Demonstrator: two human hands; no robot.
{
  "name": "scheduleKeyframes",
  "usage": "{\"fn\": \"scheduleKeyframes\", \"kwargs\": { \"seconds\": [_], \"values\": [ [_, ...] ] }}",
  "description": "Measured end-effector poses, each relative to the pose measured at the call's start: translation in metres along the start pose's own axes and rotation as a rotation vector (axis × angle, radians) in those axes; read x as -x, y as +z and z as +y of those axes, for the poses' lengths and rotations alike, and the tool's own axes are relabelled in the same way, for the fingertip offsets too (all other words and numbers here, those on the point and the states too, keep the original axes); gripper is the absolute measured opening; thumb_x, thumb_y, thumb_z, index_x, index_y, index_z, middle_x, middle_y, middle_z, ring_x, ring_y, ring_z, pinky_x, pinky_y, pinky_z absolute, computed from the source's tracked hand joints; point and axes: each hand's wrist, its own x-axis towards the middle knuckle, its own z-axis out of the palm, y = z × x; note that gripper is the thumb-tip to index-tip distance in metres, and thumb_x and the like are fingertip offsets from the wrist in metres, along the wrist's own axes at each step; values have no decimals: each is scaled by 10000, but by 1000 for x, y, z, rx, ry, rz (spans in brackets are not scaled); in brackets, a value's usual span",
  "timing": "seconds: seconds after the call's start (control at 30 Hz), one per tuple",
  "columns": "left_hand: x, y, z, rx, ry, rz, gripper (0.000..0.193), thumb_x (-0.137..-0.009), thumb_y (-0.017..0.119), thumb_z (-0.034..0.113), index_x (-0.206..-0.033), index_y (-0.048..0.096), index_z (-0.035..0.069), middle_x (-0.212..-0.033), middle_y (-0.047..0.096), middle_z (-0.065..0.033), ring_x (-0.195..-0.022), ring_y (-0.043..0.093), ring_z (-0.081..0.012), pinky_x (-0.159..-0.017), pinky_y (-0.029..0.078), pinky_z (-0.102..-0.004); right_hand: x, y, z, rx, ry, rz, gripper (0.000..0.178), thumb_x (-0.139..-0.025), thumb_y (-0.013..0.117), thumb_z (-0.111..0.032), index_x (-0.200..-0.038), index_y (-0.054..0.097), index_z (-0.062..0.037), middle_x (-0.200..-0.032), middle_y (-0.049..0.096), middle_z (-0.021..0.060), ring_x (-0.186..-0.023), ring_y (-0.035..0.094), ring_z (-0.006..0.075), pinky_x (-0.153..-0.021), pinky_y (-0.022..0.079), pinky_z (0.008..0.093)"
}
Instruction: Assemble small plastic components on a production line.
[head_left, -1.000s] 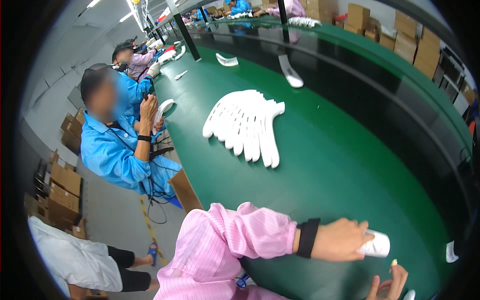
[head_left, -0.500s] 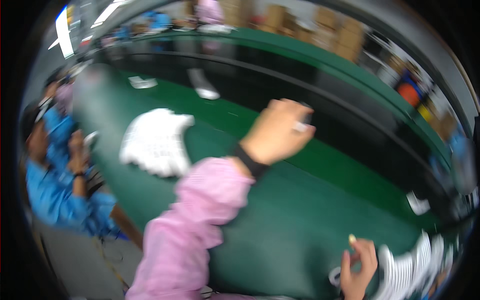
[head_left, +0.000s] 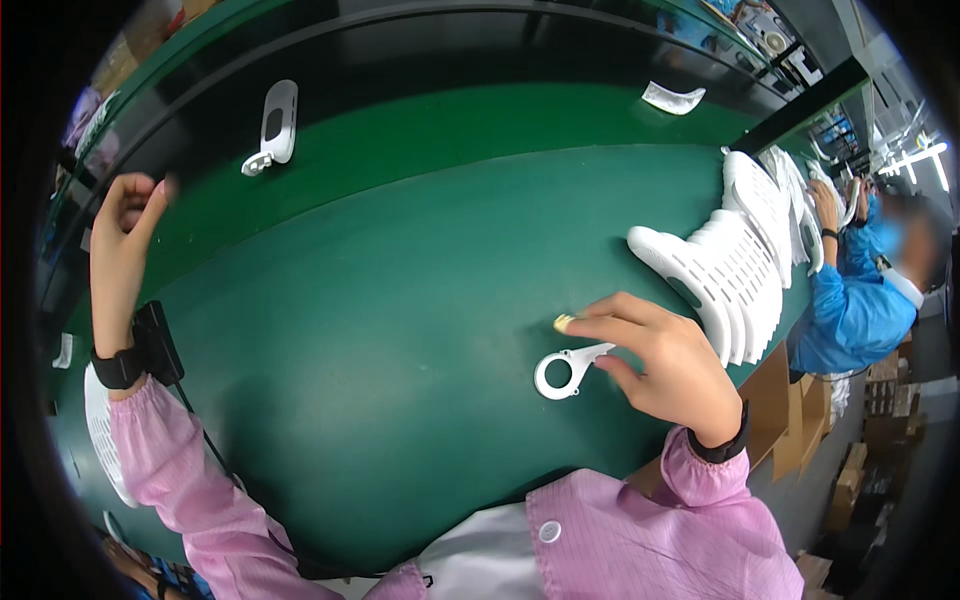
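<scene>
My right hand (head_left: 660, 360) is above the green work surface, its fingers apart and a yellow cover on one fingertip. Beneath those fingers lies a white plastic ring with a stem (head_left: 542, 378); the stem end is by my thumb, and I cannot tell whether they touch. At the far left my left hand (head_left: 128, 220) is raised, with bent fingers, the thumb apart from them and nothing visible between. A long white plastic part with a dark oval (head_left: 283, 115) lies right of that hand on the green strip, a small white piece (head_left: 257, 163) at its lower end.
Stacked white slotted shells (head_left: 735, 285) stand at the right edge. A curved white piece (head_left: 675, 98) lies at the back right. Beside my left sleeve is another slotted shell (head_left: 105, 430). A co-worker in blue (head_left: 855, 310) works at the right, near cardboard boxes (head_left: 790, 410).
The view has swung round to the right. My left hand, earlier blurred and reaching out over the strip, is now at the far left. My right hand now hovers over the ring.
</scene>
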Motion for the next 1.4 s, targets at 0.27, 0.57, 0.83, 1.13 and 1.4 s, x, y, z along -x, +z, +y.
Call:
{"fn": "scheduleKeyframes", "kwargs": {
  "seconds": [0.27,0.57,0.83,1.13,1.4],
  "values": [
    [8,11,-25,84,-289,-38,420,-1025,602,460,-1041,681,48,-735,703,9,-560,502,-19,-489,347,-185,-22,-3,-5,6,32,-201,244,-764,758,-49,-1002,704,-54,-948,690,86,-848,683,318,-718,542,412],
    [-14,-7,-123,-412,-149,-18,389,-853,622,-3,-1229,627,93,-1127,744,-114,-1064,703,-314,-926,539,-421,-32,5,-1,32,9,-238,426,-605,901,-160,-968,690,-83,-906,640,75,-829,663,320,-709,529,411],
    [-15,8,-211,-898,-513,0,526,-818,694,103,-1319,566,201,-1225,599,-109,-1135,626,-366,-921,572,-451,-32,11,-15,150,-107,-215,430,-585,917,-209,-932,693,-91,-941,641,70,-852,667,307,-708,538,405],
    [-38,72,-222,-1150,-301,-136,293,-989,508,233,-1200,706,183,-1184,668,-82,-1125,657,-310,-793,590,-461,-35,15,-31,-86,-116,-199,233,-910,632,-63,-1134,697,-59,-949,689,190,-692,673,323,-659,538,399],
    [-36,34,-201,-1042,-251,-221,323,-980,537,206,-1283,650,203,-1204,666,-90,-1138,646,-308,-830,575,-515,-38,22,-35,88,-134,-97,295,-990,517,-44,-1236,673,-89,-1304,625,183,-989,678,335,-823,553,379]
  ]
}}
